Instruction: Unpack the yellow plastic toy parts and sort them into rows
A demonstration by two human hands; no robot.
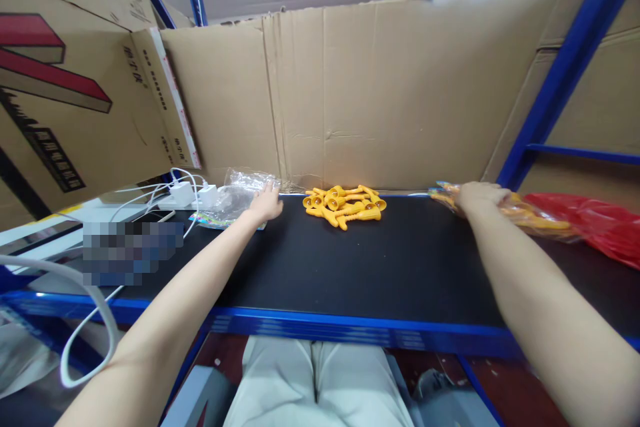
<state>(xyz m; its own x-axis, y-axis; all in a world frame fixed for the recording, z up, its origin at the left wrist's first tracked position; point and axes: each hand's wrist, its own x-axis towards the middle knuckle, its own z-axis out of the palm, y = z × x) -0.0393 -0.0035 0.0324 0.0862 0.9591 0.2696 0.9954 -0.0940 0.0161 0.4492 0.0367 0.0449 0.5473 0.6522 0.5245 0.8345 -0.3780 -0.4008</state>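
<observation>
Reaching out over the black desk, both bare arms stretch toward its far edge. The left hand, at about 11 o'clock, lies open with its fingers spread flat, the fingertips touching a heap of clear plastic bags. The right hand, at about 1 o'clock, rests on top of a clear bag of yellow pieces. Its fingers curve down over the far side and are hidden, so I cannot tell whether it grips the bag or only lies on it.

Between the hands, at 12 o'clock and touched by neither, sits a loose pile of yellow plastic parts, close to the cardboard wall that backs the desk. At 3 o'clock from the right hand, a red plastic bag lies just beside the bag of yellow pieces. At 9 o'clock from the left hand, white chargers with white cables sit near the clear bags.
</observation>
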